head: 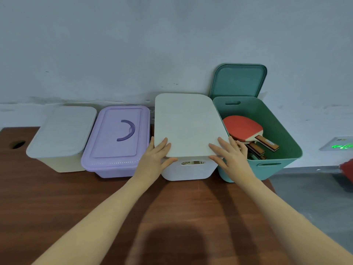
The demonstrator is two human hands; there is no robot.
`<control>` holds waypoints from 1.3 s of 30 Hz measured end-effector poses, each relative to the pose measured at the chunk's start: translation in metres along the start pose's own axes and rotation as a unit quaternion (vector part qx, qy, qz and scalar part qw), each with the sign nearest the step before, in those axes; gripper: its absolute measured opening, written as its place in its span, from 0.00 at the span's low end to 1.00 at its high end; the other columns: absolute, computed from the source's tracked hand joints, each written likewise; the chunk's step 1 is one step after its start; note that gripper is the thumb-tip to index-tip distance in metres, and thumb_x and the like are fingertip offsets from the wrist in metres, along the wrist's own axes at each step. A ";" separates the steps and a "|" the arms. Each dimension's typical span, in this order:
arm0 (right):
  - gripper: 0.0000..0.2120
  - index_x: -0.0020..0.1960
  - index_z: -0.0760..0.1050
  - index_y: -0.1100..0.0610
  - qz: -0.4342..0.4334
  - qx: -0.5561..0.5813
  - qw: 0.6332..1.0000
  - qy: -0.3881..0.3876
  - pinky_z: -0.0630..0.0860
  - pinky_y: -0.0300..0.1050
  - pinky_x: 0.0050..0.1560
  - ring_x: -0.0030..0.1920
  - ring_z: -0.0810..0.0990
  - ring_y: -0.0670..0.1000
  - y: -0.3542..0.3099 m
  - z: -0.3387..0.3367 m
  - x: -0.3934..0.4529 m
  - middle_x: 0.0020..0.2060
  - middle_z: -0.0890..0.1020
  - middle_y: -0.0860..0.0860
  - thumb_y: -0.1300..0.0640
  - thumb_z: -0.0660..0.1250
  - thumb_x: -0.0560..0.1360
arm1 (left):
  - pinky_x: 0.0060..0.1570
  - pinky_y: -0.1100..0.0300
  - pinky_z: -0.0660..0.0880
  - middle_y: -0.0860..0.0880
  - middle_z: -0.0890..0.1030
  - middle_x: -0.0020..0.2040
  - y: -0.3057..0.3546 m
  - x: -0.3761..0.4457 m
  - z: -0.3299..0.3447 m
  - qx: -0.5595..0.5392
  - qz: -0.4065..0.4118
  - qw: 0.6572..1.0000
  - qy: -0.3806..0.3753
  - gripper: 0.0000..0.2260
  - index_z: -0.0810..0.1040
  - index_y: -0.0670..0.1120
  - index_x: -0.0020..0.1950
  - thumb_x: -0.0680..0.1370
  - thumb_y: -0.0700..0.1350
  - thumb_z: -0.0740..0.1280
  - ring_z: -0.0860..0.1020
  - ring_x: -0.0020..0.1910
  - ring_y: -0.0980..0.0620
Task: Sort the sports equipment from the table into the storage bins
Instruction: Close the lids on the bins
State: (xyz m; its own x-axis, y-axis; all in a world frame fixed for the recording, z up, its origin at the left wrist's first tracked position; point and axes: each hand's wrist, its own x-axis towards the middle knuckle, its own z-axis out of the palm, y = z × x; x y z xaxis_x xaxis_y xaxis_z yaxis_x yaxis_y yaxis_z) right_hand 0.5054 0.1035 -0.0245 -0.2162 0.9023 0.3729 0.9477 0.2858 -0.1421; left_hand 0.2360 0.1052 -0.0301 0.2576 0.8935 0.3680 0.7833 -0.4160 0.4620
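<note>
We see 4 storage bins lined up along the far edge of the brown bench point(57, 197), against a pale wall point(133, 44). From left to right they are a cream bin point(63, 163) covered by a pale lid point(63, 131), a purple bin point(114, 170) closed with a purple lid point(118, 134) that has a darker curved handle point(127, 130), a white bin point(191, 171), and a green bin point(277, 146).

Both hands are on the white lid point(188, 125) that sits on the white bin. Our left hand point(156, 157) grips the lid's near left corner, fingers spread flat on top and the thumb curled under the near edge. Our right hand point(231, 155) holds the near right corner, with fingers on top of the lid and others wrapping down its right side, between the white bin and the green one. The lid looks slightly tilted, though we cannot tell whether it is fully seated. A slot handle point(193, 162) shows in the white bin's near wall.

The green bin stands open, touching the white bin's right side. Its green lid point(238, 81) leans upright against the wall behind it. Inside lie table tennis paddles point(246, 131), the top one red-faced with a wooden handle pointing to the near right, stacked over at least 1 more.

On the bench's far left is a round hole point(18, 144). To the right, beyond the bench, lies a grey floor point(315, 188) with a green-lit sign point(342, 145).
</note>
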 end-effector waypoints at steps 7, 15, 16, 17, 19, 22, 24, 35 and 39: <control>0.27 0.58 0.78 0.50 0.006 -0.024 0.999 -0.022 0.56 0.52 0.62 0.64 0.73 0.60 -0.004 0.003 -0.006 0.59 0.78 0.55 0.38 0.45 0.79 | 0.62 0.37 0.63 0.42 0.77 0.62 -0.008 -0.008 0.011 0.030 0.013 0.999 0.001 0.29 0.79 0.38 0.59 0.77 0.62 0.55 0.70 0.63 0.32; 0.21 0.55 0.80 0.48 0.017 -0.028 0.999 -0.004 0.58 0.51 0.56 0.53 0.78 0.57 -0.007 -0.011 0.012 0.53 0.82 0.51 0.41 0.52 0.76 | 0.71 0.50 0.53 0.49 0.70 0.69 -0.003 0.003 -0.003 0.096 -0.005 0.995 -0.030 0.29 0.74 0.47 0.66 0.77 0.61 0.46 0.62 0.72 0.48; 0.22 0.54 0.80 0.48 0.022 -0.024 0.999 -0.009 0.58 0.51 0.56 0.52 0.78 0.57 -0.007 -0.012 0.018 0.53 0.82 0.50 0.41 0.51 0.76 | 0.71 0.52 0.49 0.51 0.66 0.72 -0.001 0.009 -0.005 0.102 -0.015 0.994 -0.045 0.29 0.70 0.48 0.69 0.77 0.61 0.44 0.58 0.74 0.50; 0.22 0.54 0.79 0.47 0.024 -0.026 0.999 -0.018 0.58 0.51 0.56 0.52 0.78 0.57 -0.006 -0.012 0.024 0.54 0.81 0.50 0.40 0.50 0.76 | 0.72 0.52 0.47 0.51 0.61 0.74 0.000 0.016 -0.006 0.107 -0.026 0.992 -0.064 0.29 0.66 0.49 0.72 0.77 0.61 0.44 0.54 0.75 0.51; 0.24 0.58 0.77 0.45 0.023 -0.038 0.998 -0.048 0.58 0.51 0.58 0.57 0.75 0.56 -0.005 -0.010 0.036 0.59 0.78 0.49 0.38 0.47 0.75 | 0.72 0.52 0.44 0.51 0.54 0.76 -0.002 0.033 -0.007 0.117 -0.048 0.987 -0.103 0.24 0.59 0.51 0.74 0.80 0.58 0.47 0.48 0.75 0.51; 0.24 0.67 0.68 0.44 0.029 -0.042 0.994 -0.099 0.55 0.50 0.65 0.68 0.65 0.55 -0.002 -0.003 0.055 0.69 0.69 0.49 0.38 0.47 0.77 | 0.73 0.51 0.43 0.50 0.49 0.77 -0.003 0.058 -0.004 0.128 -0.079 0.978 -0.146 0.24 0.53 0.52 0.76 0.81 0.57 0.48 0.45 0.76 0.50; 0.23 0.71 0.63 0.45 0.027 -0.036 0.991 -0.123 0.53 0.51 0.68 0.72 0.59 0.55 0.002 0.003 0.069 0.73 0.63 0.51 0.40 0.49 0.79 | 0.73 0.50 0.42 0.49 0.47 0.77 -0.006 0.075 0.000 0.136 -0.100 0.972 -0.165 0.25 0.51 0.52 0.76 0.81 0.58 0.47 0.43 0.75 0.50; 0.24 0.74 0.57 0.45 0.029 -0.032 0.988 -0.146 0.48 0.51 0.70 0.73 0.54 0.56 0.021 0.028 0.147 0.75 0.57 0.54 0.41 0.48 0.79 | 0.73 0.49 0.41 0.47 0.43 0.77 -0.031 0.146 0.017 0.162 -0.156 0.960 -0.167 0.27 0.47 0.52 0.77 0.80 0.60 0.46 0.41 0.75 0.48; 0.26 0.75 0.53 0.46 0.037 -0.051 0.985 -0.161 0.40 0.53 0.72 0.75 0.50 0.55 0.024 0.043 0.160 0.76 0.53 0.55 0.39 0.45 0.79 | 0.73 0.50 0.43 0.47 0.42 0.77 -0.043 0.154 0.027 0.172 -0.163 0.957 -0.166 0.28 0.45 0.52 0.77 0.79 0.61 0.46 0.40 0.75 0.48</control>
State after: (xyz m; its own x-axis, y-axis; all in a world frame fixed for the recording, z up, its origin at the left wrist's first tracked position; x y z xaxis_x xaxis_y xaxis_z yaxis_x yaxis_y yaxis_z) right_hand 0.4833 0.2688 -0.0078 -0.1929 0.9798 0.0532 0.9788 0.1960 -0.0601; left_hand 0.2571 0.2653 -0.0154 0.0876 0.9947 -0.0538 0.9780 -0.0756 0.1946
